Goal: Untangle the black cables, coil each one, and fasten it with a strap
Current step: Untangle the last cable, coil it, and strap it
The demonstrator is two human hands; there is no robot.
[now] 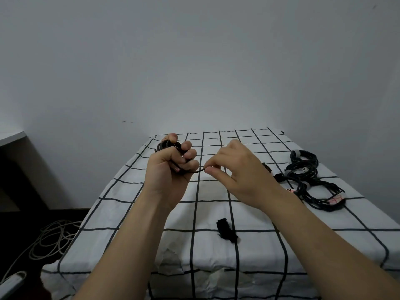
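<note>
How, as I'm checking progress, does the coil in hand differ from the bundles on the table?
The coil is held up in the left hand; the bundles lie on the cloth. The coil shows no strap, its loose end pinched by the right hand; the bundles wear grey straps. Both are black coiled cable.

A white checked cloth (207, 213) covers the table. Pale cords (52, 239) lie looped on the dark floor, near left. A grey wall (194, 61) stands behind.

No writing is showing legibly: the pale tags (336, 199) on the bundled black cables (307, 169), lying beyond and right of the loose black strap (226, 229), are carrying only blurred reddish marks (unreadable).
</note>
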